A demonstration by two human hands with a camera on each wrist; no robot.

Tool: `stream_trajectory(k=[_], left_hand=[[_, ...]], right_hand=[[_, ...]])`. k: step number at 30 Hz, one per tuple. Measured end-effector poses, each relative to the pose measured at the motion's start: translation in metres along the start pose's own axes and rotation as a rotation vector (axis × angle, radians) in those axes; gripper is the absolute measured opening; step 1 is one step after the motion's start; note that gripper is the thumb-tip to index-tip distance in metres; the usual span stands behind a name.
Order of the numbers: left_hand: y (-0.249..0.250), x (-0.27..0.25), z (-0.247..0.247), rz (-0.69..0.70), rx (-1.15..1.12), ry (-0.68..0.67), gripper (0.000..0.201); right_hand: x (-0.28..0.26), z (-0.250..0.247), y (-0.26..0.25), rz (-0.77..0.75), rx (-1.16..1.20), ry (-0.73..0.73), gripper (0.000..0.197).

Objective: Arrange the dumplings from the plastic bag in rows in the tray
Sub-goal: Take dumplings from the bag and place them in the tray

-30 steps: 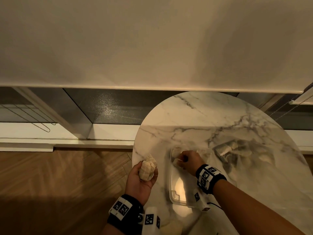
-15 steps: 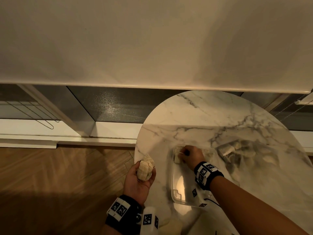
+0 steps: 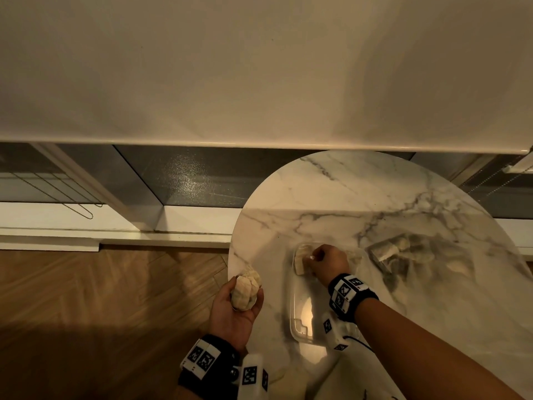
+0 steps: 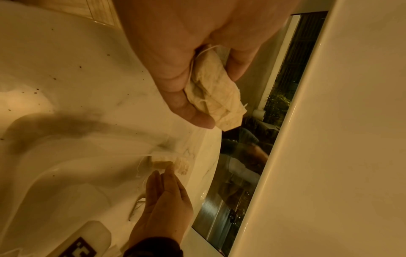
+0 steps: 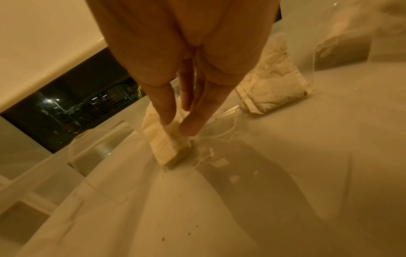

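- My right hand (image 5: 186, 73) has its grip extended downward, straight fingertips (image 5: 189, 128) pressing on a pale, paper-wrapped block-shaped dumpling (image 5: 167, 144) to seat it at the far end of the tray; I judge this is the placing step, nudging it square against its neighbour so a row starts cleanly.
- My left hand (image 3: 235, 308) cups a small stack of the same cream, crinkled wrapped dumplings (image 3: 245, 287), fingers curled round them, held just off the worktop's edge as a ready supply.
- The wrappers look thin, fibrous and wrinkled, with loose white threads (image 5: 211, 153) trailing onto the tray floor, so they should crush easily; light pressure suits them.
- The clear, rounded-corner rectangular plastic tray (image 3: 300, 327) is smooth and glossy, mostly unfilled toward me, so I reckon the task is only beginning.
- Another wrapped dumpling (image 5: 272, 87) sits further right in the tray, apart from mine.
- The transparent, crumpled plastic bag (image 3: 409, 255) lies just right of the tray with more dumplings inside.
- All rests on a round white marble-patterned worktop (image 3: 346, 197) with grey veins.
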State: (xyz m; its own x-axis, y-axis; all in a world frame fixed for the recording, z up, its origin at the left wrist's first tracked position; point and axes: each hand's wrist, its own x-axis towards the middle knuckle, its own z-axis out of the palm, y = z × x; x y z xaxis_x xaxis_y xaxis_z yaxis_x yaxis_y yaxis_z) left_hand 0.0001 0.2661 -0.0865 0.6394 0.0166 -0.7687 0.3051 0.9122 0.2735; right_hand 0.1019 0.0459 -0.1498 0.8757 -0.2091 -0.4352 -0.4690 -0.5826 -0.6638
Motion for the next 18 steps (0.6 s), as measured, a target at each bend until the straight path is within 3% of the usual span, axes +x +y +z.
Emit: stream_trajectory(k=[3,13,18], left_hand=[[-0.0019,0.0004,0.001,0.0,0.002,0.0,0.031],[-0.0063,0.0005,0.0053,-0.005,0.015,-0.006,0.022],[-0.0064,0.0004,0.0059,-0.007,0.022,-0.002,0.021]], right_hand=[[0.0004,0.0036,0.0011,0.042,-0.039,-0.029,0.038],[-0.0015,0.0103,-0.006,-0.002,-0.096,-0.084,0.019],[-0.0031,0.0077,-0.0048,0.021,-0.091,-0.059,0.03]])
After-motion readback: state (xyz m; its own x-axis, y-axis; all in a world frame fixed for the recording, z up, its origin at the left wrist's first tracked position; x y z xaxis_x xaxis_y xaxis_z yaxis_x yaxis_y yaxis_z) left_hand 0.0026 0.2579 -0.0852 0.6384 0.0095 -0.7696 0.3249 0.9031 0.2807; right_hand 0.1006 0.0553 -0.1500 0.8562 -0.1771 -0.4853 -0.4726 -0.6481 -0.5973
